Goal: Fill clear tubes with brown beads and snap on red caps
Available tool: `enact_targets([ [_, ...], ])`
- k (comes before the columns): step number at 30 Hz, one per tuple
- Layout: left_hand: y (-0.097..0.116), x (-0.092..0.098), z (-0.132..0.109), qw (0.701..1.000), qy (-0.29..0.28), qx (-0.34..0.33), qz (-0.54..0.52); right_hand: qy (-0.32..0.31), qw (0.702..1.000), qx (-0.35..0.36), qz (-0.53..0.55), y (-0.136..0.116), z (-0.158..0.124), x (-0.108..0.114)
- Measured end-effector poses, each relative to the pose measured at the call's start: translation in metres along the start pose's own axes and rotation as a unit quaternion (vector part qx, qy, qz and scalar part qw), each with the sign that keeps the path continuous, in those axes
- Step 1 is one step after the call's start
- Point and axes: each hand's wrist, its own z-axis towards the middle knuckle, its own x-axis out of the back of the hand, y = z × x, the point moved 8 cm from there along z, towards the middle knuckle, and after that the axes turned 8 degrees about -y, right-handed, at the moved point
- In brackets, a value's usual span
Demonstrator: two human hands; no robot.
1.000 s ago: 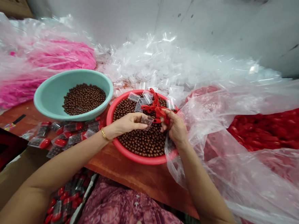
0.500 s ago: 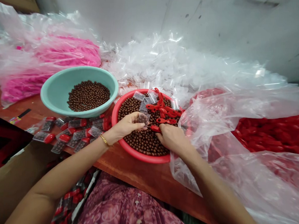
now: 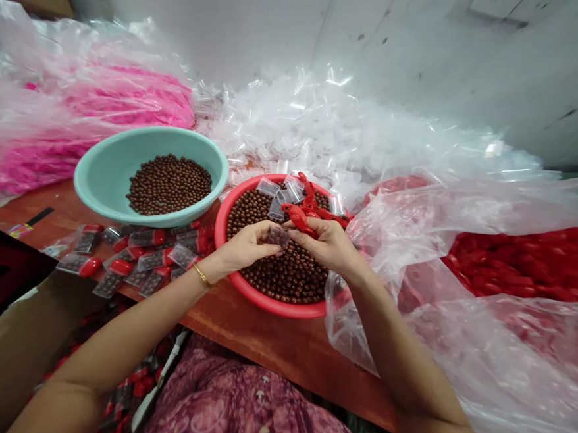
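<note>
My left hand [image 3: 253,246] pinches a small clear plastic tube [image 3: 278,237] with brown balls inside, above the red basin [image 3: 223,224]. My right hand [image 3: 327,244] is closed, its fingertips meeting the tube's upper end. A glossy red plastic cap [image 3: 296,217] shows at its fingers and seems to be held there, though the fingers partly hide it. Loose brown balls [image 3: 297,276] fill the basin under both hands. On them lie a few clear tubes [image 3: 276,207] and several red caps [image 3: 309,195].
A teal basin [image 3: 86,186] of brown balls stands left. Capped tubes [image 3: 149,238] lie in front of it. Clear tubes [image 3: 295,124] are heaped by the wall. An open bag of red caps [image 3: 528,259] spreads at right; a bag of pink pieces [image 3: 129,96] sits back left.
My right hand has risen from the balls and moved in to meet the tube, with the red cap now at its fingers. My left hand still holds the tube in nearly the same place.
</note>
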Motion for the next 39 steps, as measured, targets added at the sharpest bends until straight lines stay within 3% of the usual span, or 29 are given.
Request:
enact_targets([
  [2,0.001,-0.001,0.000,1.000,-0.002,-0.002,0.013,-0.011,1.000,-0.011,0.000,0.002,-0.002,-0.003],
  [6,0.003,-0.002,-0.001,0.999,0.003,-0.015,0.051,0.042,0.998,-0.032,-0.019,0.012,-0.011,0.007],
  [9,0.004,-0.004,-0.002,0.998,-0.001,-0.024,0.056,0.040,0.998,-0.035,-0.043,0.014,-0.016,0.003],
  [17,0.009,-0.010,-0.009,0.994,-0.013,0.001,0.112,0.056,0.970,0.026,-0.233,-0.006,-0.023,-0.008],
  [23,0.007,-0.009,-0.008,0.993,-0.019,-0.005,0.113,0.105,0.959,0.051,-0.257,-0.005,-0.027,0.000],
  [26,0.004,-0.011,-0.008,0.996,-0.027,0.007,0.083,0.140,0.932,0.100,-0.318,-0.010,-0.030,-0.001],
  [31,0.005,-0.012,-0.008,0.998,-0.031,0.017,0.047,0.208,0.843,0.191,-0.457,-0.025,-0.040,-0.017],
  [33,0.006,-0.012,-0.009,0.998,-0.036,0.017,0.042,0.215,0.822,0.206,-0.486,-0.026,-0.043,-0.024],
  [39,0.009,-0.011,-0.008,0.997,-0.042,-0.009,0.067,0.195,0.842,0.213,-0.456,-0.022,-0.044,-0.030],
])
